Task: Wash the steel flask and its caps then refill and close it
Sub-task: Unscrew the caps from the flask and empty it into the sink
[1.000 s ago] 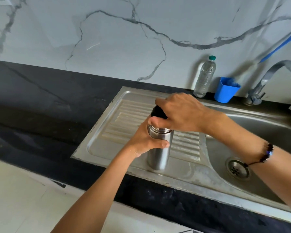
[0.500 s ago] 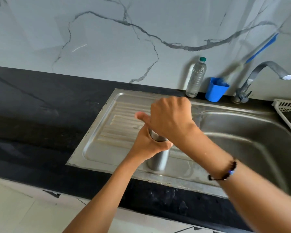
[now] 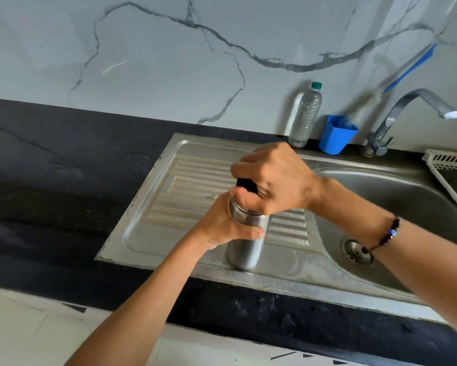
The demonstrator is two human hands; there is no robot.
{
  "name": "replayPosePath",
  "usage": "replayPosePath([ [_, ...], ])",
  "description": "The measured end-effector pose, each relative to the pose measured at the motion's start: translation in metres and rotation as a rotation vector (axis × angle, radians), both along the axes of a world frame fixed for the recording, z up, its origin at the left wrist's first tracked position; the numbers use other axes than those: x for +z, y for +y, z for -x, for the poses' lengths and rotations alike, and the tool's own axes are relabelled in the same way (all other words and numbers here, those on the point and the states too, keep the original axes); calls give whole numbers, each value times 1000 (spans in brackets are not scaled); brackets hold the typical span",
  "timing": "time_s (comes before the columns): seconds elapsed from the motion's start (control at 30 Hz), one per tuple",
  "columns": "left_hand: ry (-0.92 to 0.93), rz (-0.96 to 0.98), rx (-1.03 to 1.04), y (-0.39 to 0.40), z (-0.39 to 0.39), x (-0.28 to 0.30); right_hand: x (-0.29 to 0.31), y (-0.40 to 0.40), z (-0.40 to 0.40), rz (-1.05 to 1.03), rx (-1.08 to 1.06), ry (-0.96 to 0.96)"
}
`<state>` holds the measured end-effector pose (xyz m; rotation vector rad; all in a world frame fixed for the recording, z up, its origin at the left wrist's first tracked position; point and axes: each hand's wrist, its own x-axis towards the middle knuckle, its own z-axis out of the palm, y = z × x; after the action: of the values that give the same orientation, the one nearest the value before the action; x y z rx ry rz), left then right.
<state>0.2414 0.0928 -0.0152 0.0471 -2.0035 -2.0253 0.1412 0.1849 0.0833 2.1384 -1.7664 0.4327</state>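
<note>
A steel flask [image 3: 246, 247] stands upright on the ribbed drainboard [image 3: 190, 186] of the steel sink. My left hand [image 3: 222, 225] wraps around the flask's upper body from the left. My right hand [image 3: 272, 180] covers the top and grips a black cap [image 3: 246, 184] on the flask's mouth; only a small part of the cap shows between my fingers. The neck ring of the flask is visible just below my right hand.
The sink basin with its drain [image 3: 356, 250] lies to the right. A tap [image 3: 407, 112], a blue cup [image 3: 337, 134] and a clear plastic bottle [image 3: 305, 114] stand along the back wall. A white basket [image 3: 452, 170] sits at the far right. Black counter [image 3: 63, 167] extends left.
My right hand has turned on top of the flask, so the black cap shows again between my fingers. The left hand keeps its hold on the flask's body.
</note>
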Motion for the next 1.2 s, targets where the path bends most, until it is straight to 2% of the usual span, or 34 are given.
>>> replayPosePath([
  [0.1,-24,-11,26,3,0,2,17,-2,6,-237,68,-11],
  [0.17,-19,-10,52,6,-2,2,32,7,1,-375,-70,-33],
  [0.3,5,12,42,7,-3,-4,44,20,-27,-350,-447,302],
  [0.37,1,1,41,7,-4,-5,42,17,-35,-358,-514,301],
  [0.43,-18,1,48,8,-4,-5,41,18,-31,-388,-466,226],
  [0.53,-31,5,46,7,-4,-4,42,28,-16,-463,-147,93],
  [0.6,-37,5,47,7,-4,-4,45,36,-9,-537,-41,-48],
  [0.67,-26,4,45,8,-4,-4,49,41,-10,-514,-150,-150],
  [0.7,-20,10,44,8,-5,-4,49,40,-13,-479,-268,-100],
  [0.73,-19,19,53,8,-5,-4,48,38,-17,-431,-384,30],
  [0.8,-29,31,62,9,-6,-3,44,32,-25,-376,-498,230],
  [0.87,-36,37,48,8,-5,-3,39,29,-27,-356,-425,164],
  [0.93,-49,26,48,8,-5,-3,44,33,-23,-465,-277,-10],
  [1.0,-48,18,51,8,-4,-3,50,38,-20,-593,-222,-67],
  [1.07,-34,25,55,9,-4,-4,53,40,-23,-603,-309,-40],
  [1.13,-29,39,59,9,-6,-3,48,37,-26,-507,-451,48],
  [1.2,-40,53,62,8,-5,-4,44,32,-29,-411,-480,157],
])
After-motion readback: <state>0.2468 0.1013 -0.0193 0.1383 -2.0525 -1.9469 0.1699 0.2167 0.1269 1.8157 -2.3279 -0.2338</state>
